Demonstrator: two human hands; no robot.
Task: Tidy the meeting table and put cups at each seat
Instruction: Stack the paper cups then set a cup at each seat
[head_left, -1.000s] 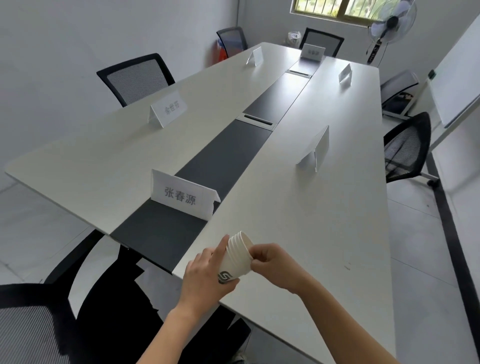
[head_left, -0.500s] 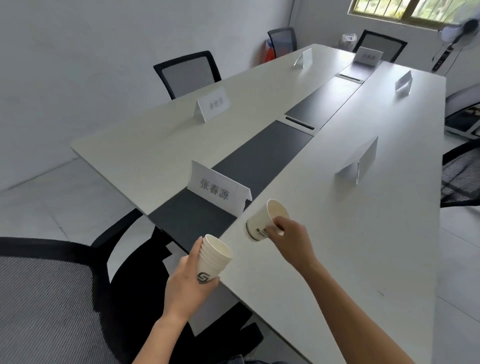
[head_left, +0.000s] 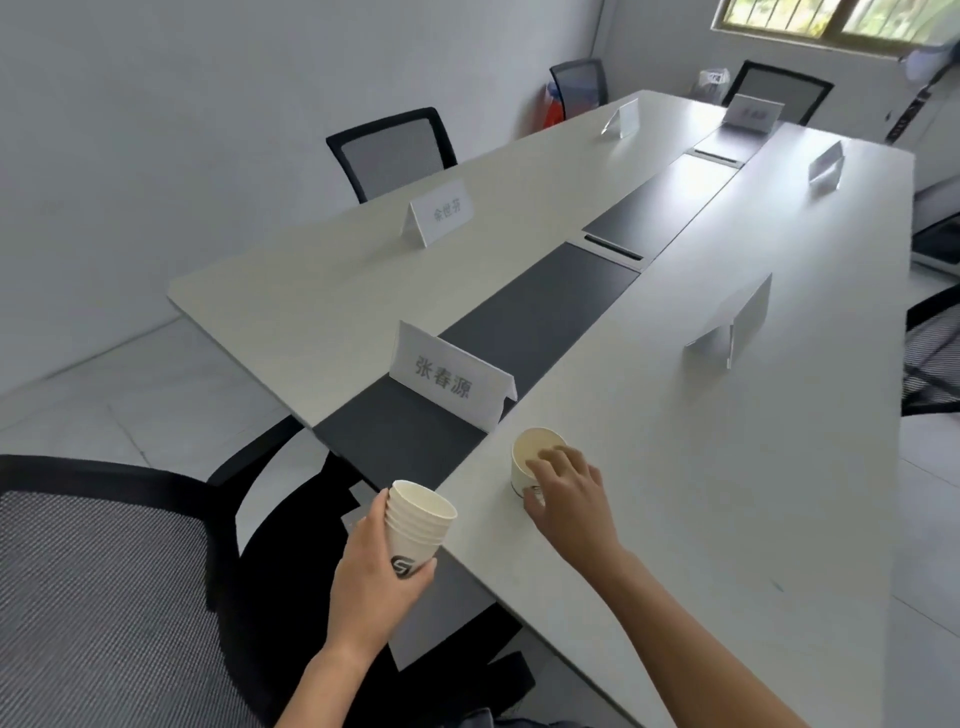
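Observation:
My left hand (head_left: 374, 577) grips a stack of several white paper cups (head_left: 418, 525) with a dark logo, held just off the near end of the long white meeting table (head_left: 727, 467). A single paper cup (head_left: 527, 460) stands upright on the table, right of the nearest name card (head_left: 449, 382). My right hand (head_left: 569, 499) is around this cup, fingers over its rim and side, thumb low on its wall.
A dark strip (head_left: 540, 312) runs down the table's middle. More name cards (head_left: 439, 213) (head_left: 737, 322) stand at the other seats. Black mesh chairs (head_left: 395, 150) (head_left: 98, 587) line the left side and near end, another chair (head_left: 935, 348) at the right.
My right hand pulled one cup off the stack, carried it forward and set it upright on the table beside the nearest name card. The left hand kept the stack.

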